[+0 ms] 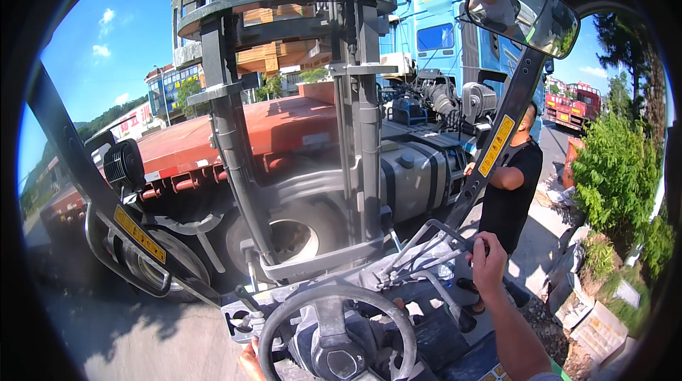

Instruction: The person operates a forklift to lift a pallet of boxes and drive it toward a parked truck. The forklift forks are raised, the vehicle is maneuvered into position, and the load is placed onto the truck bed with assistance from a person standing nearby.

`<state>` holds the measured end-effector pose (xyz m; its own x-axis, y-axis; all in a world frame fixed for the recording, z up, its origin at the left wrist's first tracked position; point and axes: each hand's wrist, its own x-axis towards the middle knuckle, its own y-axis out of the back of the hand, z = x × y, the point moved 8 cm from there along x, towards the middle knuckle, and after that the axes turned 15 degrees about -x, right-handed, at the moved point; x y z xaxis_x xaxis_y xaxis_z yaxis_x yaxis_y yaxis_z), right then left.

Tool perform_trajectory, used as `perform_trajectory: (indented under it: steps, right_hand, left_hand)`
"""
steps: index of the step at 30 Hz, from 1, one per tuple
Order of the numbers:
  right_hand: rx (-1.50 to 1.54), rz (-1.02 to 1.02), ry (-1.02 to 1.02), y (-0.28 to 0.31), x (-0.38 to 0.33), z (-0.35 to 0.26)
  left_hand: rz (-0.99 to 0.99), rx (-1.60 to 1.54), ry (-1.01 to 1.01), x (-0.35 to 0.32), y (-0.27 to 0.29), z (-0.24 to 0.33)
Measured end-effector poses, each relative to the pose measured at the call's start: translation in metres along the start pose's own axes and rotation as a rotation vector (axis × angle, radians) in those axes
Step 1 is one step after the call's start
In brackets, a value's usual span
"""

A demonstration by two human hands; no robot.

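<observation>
My right hand (489, 261) is closed around the end of a control lever (460, 239) to the right of the dashboard, its fingers curled over the top. At the lower edge my left hand (250, 362) shows only in part, against the left rim of the black steering wheel (338, 288); it appears to grip the rim. Beyond the wheel rises the dark forklift mast (368, 118), with rails and chains. High behind the mast are wooden crates or boards (273, 55).
A red flatbed trailer (284, 121) and a blue truck cab (435, 40) stand close ahead. Right of the forklift is a person in black (517, 182), near the cab post (501, 132). Bushes (616, 168) and rubble (600, 328) line the right side. A mirror (522, 8) hangs at upper right.
</observation>
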<state>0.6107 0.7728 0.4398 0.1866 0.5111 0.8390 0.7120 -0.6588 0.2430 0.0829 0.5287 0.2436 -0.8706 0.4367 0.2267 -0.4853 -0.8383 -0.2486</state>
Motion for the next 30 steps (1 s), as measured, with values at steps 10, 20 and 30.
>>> perform_trajectory:
  steps: [10, 20, 30]
  right_hand:
    - [-0.060, -0.053, 0.032, 0.032, -0.048, 0.015]
    - [0.082, -0.153, -0.212, 0.047, -0.097, 0.053]
    - [0.075, -0.162, -0.240, 0.048, -0.099, 0.053]
  left_hand:
    - [-0.010, 0.000, -0.011, -0.006, 0.010, -0.004]
    - [0.029, 0.109, 0.022, -0.016, 0.005, 0.001]
    - [0.051, 0.092, -0.023, -0.019, 0.008, 0.005]
